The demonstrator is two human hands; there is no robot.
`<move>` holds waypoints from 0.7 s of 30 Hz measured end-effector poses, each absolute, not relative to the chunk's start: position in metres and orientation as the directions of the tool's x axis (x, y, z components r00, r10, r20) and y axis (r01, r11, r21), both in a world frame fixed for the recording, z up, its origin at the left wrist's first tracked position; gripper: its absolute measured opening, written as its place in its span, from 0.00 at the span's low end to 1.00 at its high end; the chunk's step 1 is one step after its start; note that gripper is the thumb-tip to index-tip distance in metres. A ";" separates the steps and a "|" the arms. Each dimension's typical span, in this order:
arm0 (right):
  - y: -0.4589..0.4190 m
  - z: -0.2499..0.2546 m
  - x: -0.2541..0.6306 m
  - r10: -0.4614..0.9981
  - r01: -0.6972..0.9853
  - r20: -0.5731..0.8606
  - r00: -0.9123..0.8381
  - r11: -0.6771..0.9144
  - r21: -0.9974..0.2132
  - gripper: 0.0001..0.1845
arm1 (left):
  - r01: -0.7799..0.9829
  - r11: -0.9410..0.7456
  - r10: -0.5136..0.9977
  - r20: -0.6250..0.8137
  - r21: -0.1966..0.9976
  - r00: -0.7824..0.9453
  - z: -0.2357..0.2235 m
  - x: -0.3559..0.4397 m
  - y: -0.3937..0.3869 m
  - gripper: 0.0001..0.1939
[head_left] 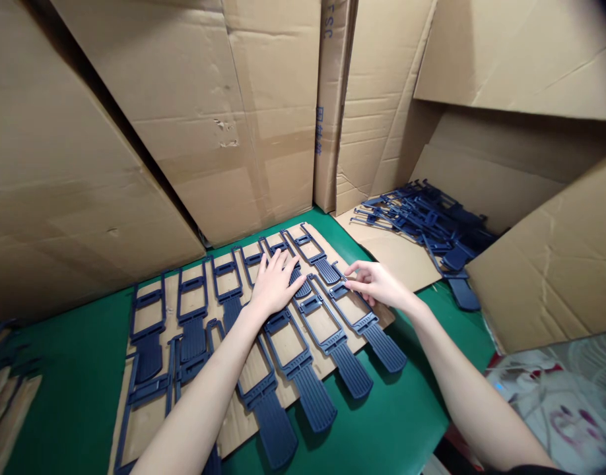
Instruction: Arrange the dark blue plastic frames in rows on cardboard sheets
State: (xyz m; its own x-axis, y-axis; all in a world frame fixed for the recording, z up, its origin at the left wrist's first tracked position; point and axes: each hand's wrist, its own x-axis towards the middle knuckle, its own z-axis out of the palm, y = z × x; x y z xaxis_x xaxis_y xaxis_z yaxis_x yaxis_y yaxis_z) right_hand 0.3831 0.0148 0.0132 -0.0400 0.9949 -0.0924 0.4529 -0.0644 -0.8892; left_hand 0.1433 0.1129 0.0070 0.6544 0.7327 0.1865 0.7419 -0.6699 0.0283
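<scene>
Several dark blue plastic frame parts with ribbed handles (307, 356) lie in rows on a flat cardboard sheet (194, 300) on the green table (80, 389). My left hand (274, 284) lies flat with spread fingers on the parts in the middle of the sheet. My right hand (375, 282) pinches the top end of the rightmost blue part (355, 310) with fingertips together.
A loose pile of the same blue parts (426, 221) lies at the right on cardboard between leaning boxes. Large cardboard boxes (194, 112) wall the back and both sides. More blue parts (0, 343) show at the left edge. A patterned surface (560, 402) sits at lower right.
</scene>
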 end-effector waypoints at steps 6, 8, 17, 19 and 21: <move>0.014 0.013 0.382 0.993 0.402 -0.113 -0.027 -0.092 -0.911 0.16 | 0.739 -0.673 0.728 0.200 0.029 0.656 0.007 0.143 0.113 0.27; 0.015 0.013 0.382 0.993 0.403 -0.114 -0.025 -0.094 -0.910 0.16 | 0.739 -0.673 0.727 0.201 0.024 0.656 0.007 0.143 0.113 0.28; 0.018 0.012 0.386 0.995 0.605 0.069 -0.066 0.095 -0.791 0.14 | 0.742 -0.670 0.730 0.204 0.021 0.653 0.005 0.143 0.115 0.28; 0.019 0.011 0.386 0.996 0.599 0.063 -0.068 0.091 -0.795 0.15 | 0.741 -0.671 0.730 0.201 0.025 0.653 0.005 0.143 0.115 0.28; 0.019 0.011 0.386 0.995 0.587 0.057 -0.076 0.091 -0.804 0.15 | 0.740 -0.672 0.729 0.200 0.028 0.655 0.005 0.144 0.115 0.28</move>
